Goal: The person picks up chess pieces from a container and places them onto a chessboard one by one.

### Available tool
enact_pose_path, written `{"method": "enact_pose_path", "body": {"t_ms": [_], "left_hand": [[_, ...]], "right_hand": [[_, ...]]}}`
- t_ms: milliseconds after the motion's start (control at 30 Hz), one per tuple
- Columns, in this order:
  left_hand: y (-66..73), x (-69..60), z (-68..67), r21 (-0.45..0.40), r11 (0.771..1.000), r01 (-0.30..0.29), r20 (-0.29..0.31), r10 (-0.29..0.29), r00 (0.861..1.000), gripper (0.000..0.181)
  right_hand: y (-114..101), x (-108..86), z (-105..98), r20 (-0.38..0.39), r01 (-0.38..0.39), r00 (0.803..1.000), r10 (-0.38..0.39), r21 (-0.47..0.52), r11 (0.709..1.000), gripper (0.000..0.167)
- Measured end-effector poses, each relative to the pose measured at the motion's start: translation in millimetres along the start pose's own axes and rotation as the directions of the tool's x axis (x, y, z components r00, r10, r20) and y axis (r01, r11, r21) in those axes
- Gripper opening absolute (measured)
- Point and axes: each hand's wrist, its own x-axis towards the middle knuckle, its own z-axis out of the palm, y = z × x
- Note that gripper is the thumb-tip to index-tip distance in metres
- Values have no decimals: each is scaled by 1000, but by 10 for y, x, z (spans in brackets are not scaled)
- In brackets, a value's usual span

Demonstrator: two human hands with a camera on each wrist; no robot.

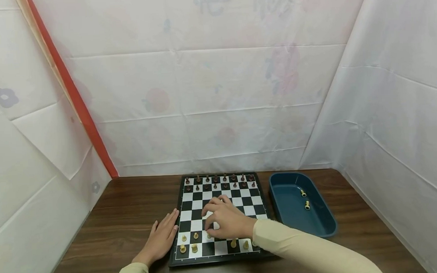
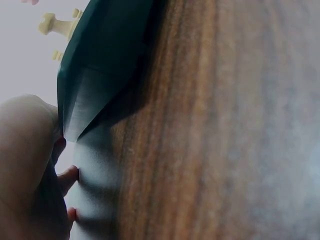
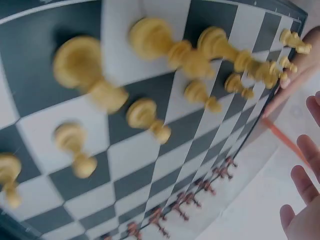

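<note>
A black-and-white chessboard [image 1: 220, 247] lies in front of me, light chess pieces [image 1: 194, 248] on its near rows and dark red pieces [image 1: 215, 179] along its far rows. My left hand [image 1: 160, 239] rests beside the board, fingertips against its left edge. Over the board's middle reaches my right hand [image 1: 226, 217], fingers bent loosely, thumb close to a light pawn [image 1: 208, 235]. In the right wrist view, its fingers [image 3: 304, 182] are spread with no piece between them. My right hand and sleeve hide some near squares and pieces.
To the board's right stands a blue tray [image 1: 297, 226] with two light pieces [image 1: 307, 205] lying in it. Brown wooden table [image 1: 134, 203] surrounds both. White sheeting [image 1: 209, 84] hangs at the back and sides, with a red strip [image 1: 76, 97] at left.
</note>
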Motion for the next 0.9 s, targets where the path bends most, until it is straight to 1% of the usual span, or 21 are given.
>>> {"method": "enact_pose_path", "body": {"t_ms": [233, 467, 567, 700, 800, 900], "left_hand": [[-11, -19, -17, -1, 1000, -3, -2, 3, 1000, 48], [-9, -48, -18, 4, 1000, -4, -12, 4, 1000, 48], [-6, -56, -14, 3, 1000, -1, -10, 1, 1000, 48], [-6, -56, -15, 4, 1000, 1, -7, -1, 1000, 48], [-10, -54, -11, 10, 1000, 1, -10, 0, 1000, 48], [-16, -53, 0, 14, 1000, 0, -15, 1, 1000, 48]], "right_hand": [[169, -212, -156, -46, -82, 996, 81, -14, 997, 6], [418, -554, -258, -71, -158, 985, 156, -31, 987, 6], [550, -718, -295, -66, -211, 976, 207, -64, 975, 6], [750, -932, -335, -68, -281, 959, 275, -119, 952, 5], [902, -1096, -373, -89, -298, 954, 287, -146, 943, 7], [1057, -1264, -399, -98, -285, 957, 271, -179, 942, 8]]}}
